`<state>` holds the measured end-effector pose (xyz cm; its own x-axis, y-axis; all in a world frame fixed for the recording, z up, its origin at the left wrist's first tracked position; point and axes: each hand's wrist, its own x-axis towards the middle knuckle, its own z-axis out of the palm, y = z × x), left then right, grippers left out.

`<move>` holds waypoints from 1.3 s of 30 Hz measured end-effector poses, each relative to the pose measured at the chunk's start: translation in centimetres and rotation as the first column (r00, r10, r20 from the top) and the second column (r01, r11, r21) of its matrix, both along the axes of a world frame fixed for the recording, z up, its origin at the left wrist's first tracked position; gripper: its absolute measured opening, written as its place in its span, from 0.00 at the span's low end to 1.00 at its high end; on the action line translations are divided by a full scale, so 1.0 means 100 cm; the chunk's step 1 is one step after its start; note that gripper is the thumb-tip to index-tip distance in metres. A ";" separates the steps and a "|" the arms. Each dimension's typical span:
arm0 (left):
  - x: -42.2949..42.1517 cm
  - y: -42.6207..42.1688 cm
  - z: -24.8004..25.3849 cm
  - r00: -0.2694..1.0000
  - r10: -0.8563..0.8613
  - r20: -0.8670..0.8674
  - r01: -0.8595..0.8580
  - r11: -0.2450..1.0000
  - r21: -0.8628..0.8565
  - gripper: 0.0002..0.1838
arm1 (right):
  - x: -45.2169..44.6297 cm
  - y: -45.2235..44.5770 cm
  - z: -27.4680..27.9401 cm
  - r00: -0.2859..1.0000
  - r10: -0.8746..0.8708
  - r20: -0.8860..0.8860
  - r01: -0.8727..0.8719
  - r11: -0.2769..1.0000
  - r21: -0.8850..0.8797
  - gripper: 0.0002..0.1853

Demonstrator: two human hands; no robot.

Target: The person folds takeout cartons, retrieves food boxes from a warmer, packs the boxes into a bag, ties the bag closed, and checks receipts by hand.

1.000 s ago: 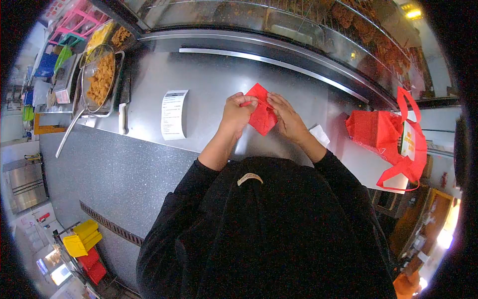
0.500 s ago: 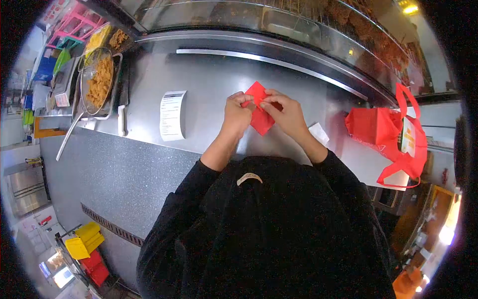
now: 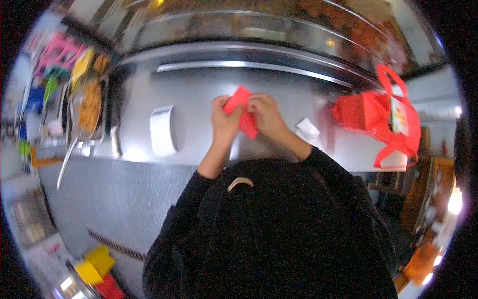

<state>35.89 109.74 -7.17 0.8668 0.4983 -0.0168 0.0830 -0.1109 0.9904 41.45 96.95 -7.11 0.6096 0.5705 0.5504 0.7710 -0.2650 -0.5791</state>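
Note:
A small flat red packet (image 3: 247,123), much like a paper envelope, is held over the steel counter between my two hands. My left hand (image 3: 226,115) pinches its left edge, with the thumb lying across its face. My right hand (image 3: 264,113) has its fingers closed at the packet's right edge. Motion blur and the fingers hide part of the packet, so I cannot tell whether anything is inside it. A crumpled white paper (image 3: 307,130) lies to the right of my right hand. Left of my left hand is a printed receipt (image 3: 163,132).
At the right end of the steel counter (image 3: 199,89) stands a red carrier bag (image 3: 363,112). On the left, a long-handled strainer (image 3: 89,107) holds brown fried food, with a white-handled knife (image 3: 115,142) beside it. A glass display case (image 3: 279,20) runs along the back.
The view has tilted and blurred. Both hands have shifted slightly left in view with the red packet, which now looks narrower. Each hand still grips it.

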 end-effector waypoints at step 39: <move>0.142 -0.279 0.090 0.713 -0.526 0.464 0.652 0.741 -0.162 0.17 | 0.040 -0.381 0.222 0.672 -0.507 -0.541 0.655 0.747 0.114 0.45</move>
